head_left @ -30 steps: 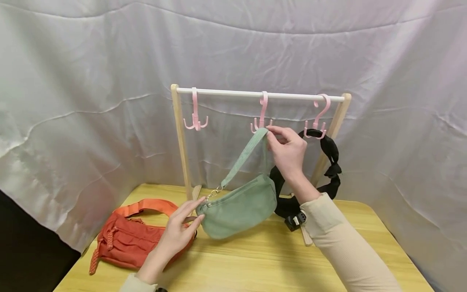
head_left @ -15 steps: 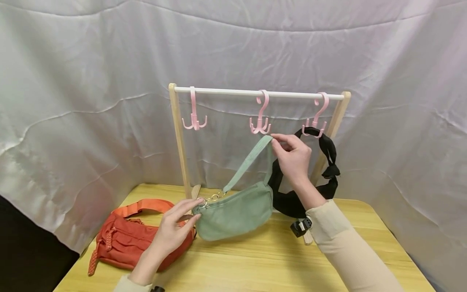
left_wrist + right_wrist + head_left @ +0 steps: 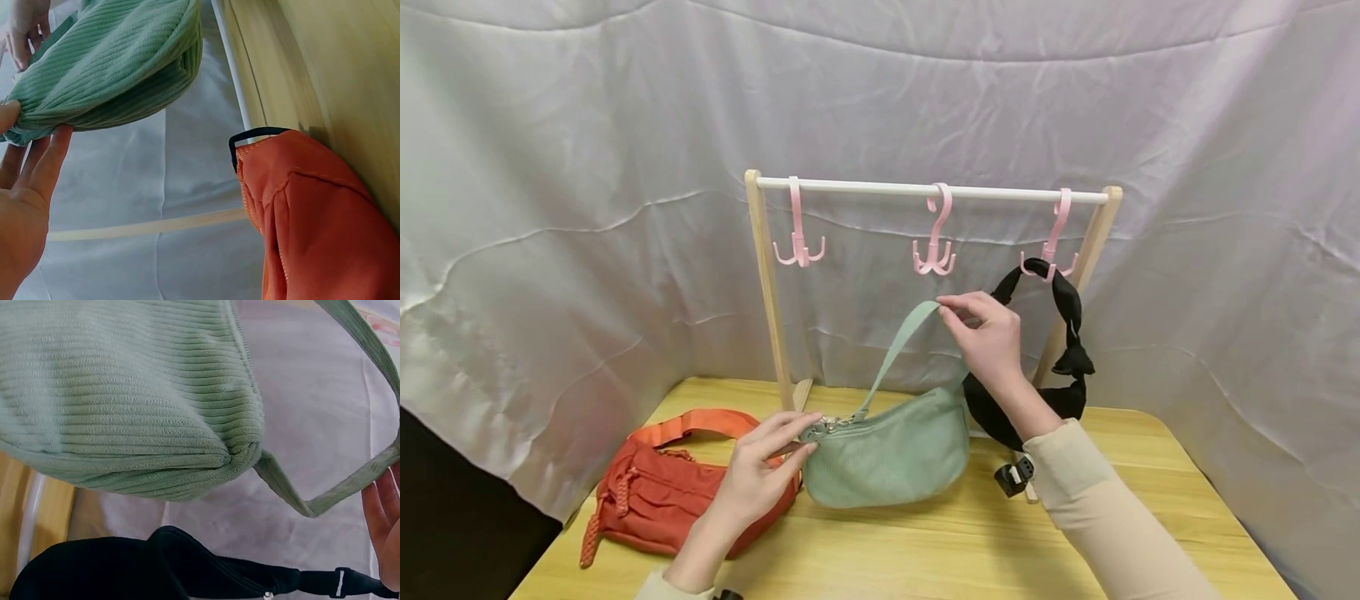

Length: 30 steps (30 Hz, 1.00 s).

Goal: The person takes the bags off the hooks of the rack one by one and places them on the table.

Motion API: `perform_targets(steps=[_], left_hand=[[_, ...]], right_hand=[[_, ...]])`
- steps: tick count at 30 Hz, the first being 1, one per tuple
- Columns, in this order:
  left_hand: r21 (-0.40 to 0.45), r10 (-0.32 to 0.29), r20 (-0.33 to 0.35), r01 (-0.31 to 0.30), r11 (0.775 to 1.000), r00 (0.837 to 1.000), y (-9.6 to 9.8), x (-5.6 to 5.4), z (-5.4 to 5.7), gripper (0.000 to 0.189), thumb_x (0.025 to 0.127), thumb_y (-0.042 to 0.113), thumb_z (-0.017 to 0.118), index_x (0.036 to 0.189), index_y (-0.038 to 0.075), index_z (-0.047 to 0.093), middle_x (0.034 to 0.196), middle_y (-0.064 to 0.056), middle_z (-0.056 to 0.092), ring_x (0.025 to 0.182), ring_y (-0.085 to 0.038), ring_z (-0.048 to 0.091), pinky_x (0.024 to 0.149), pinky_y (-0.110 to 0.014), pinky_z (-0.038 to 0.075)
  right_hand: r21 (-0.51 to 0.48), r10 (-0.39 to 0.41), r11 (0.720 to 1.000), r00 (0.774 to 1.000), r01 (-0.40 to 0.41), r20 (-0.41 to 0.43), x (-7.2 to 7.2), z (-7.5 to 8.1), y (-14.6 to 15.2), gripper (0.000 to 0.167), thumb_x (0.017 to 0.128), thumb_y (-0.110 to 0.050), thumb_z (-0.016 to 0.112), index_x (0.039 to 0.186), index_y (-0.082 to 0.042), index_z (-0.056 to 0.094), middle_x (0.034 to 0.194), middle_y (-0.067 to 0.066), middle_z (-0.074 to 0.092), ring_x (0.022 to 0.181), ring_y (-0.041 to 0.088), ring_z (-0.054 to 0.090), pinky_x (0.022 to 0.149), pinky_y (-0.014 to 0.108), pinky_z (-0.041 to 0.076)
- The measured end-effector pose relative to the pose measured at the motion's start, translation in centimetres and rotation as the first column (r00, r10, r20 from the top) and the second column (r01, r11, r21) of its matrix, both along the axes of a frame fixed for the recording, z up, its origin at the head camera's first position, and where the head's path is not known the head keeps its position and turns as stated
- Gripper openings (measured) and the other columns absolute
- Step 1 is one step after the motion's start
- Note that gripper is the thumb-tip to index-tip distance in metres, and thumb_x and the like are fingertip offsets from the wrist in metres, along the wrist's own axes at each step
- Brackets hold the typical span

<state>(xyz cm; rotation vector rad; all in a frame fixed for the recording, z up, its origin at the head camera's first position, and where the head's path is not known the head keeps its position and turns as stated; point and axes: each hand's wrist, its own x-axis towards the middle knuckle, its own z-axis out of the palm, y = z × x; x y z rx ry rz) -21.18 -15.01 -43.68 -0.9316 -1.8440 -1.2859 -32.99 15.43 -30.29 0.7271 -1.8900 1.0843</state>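
Note:
A light green corduroy shoulder bag (image 3: 887, 454) hangs between both hands, close over the table. My left hand (image 3: 767, 467) pinches its left top corner, beside the metal rings, between thumb and fingers. In the left wrist view the thumb and fingers (image 3: 53, 156) grip that corner of the ribbed cloth. My right hand (image 3: 988, 333) pinches the top of the bag's strap (image 3: 898, 342), which arches up below the middle pink hook (image 3: 934, 250). The right wrist view shows the strap bent sharply near the bag, with the right fingers (image 3: 378, 512) at its far end.
A red bag (image 3: 662, 500) with an orange strap lies on the wooden table (image 3: 887, 550) at left. Behind stands a rack whose white rail (image 3: 865, 187) carries three pink hooks. A black bag (image 3: 1022, 408) hangs from the right hook (image 3: 1052, 250), partly behind my right arm.
The right hand has come down from the middle hook, lowering the strap, which now bows more. The bag hangs slightly lower and flatter. The right hook and black bag have swivelled a little.

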Motion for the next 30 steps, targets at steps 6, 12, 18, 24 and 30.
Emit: perform_targets(steps=[6,12,18,24,30], left_hand=[[-0.004,0.017,-0.071,-0.017,1.000,0.997,0.2,0.1,0.4,0.053,0.079,-0.021,0.076,0.128,-0.002,0.071,0.116,-0.016,0.070,0.096,-0.015,0.069,0.080,-0.018,0.059],[0.030,-0.004,-0.054,0.006,1.000,0.999,0.2,0.3,0.5,0.057,0.076,-0.028,0.074,0.127,-0.005,0.071,0.115,-0.019,0.069,0.099,-0.011,0.069,0.079,-0.022,0.061],[0.062,-0.016,-0.025,0.018,0.998,1.000,0.0,0.5,0.6,0.056,0.076,-0.030,0.073,0.127,-0.007,0.070,0.115,-0.021,0.069,0.102,-0.009,0.069,0.079,-0.025,0.062],[0.068,-0.001,-0.003,0.001,0.998,1.000,-0.1,0.6,0.6,0.055,0.078,-0.028,0.073,0.128,-0.006,0.070,0.116,-0.019,0.069,0.104,-0.009,0.069,0.081,-0.025,0.061],[0.088,-0.009,-0.010,0.010,0.996,1.000,-0.4,0.7,0.6,0.055,0.077,-0.030,0.072,0.127,-0.008,0.070,0.115,-0.021,0.069,0.103,-0.009,0.070,0.080,-0.025,0.061]], right_hand=[[0.118,0.015,0.993,1.000,-0.018,0.026,-0.1,-0.8,-0.2,0.010,0.090,-0.004,0.081,0.099,-0.007,0.084,0.091,0.005,0.077,0.076,0.014,0.071,0.068,0.024,0.061],[0.209,0.027,0.976,0.988,-0.059,0.151,0.2,-1.6,-0.4,0.013,0.090,-0.007,0.082,0.102,-0.007,0.083,0.096,0.005,0.078,0.081,0.018,0.074,0.074,0.038,0.063],[0.207,0.029,0.975,0.969,-0.082,0.244,0.9,-2.1,-0.2,0.019,0.093,-0.012,0.080,0.112,-0.008,0.081,0.103,0.004,0.078,0.089,0.017,0.074,0.082,0.039,0.063],[0.176,0.068,0.978,0.968,-0.112,0.241,1.6,-2.6,0.4,0.022,0.094,-0.013,0.079,0.116,-0.011,0.080,0.110,0.001,0.077,0.093,0.016,0.073,0.085,0.040,0.062],[0.205,0.101,0.968,0.975,-0.142,0.198,2.5,-3.7,1.7,0.036,0.093,-0.012,0.080,0.129,-0.016,0.074,0.132,-0.001,0.069,0.122,0.019,0.064,0.104,0.033,0.051]])
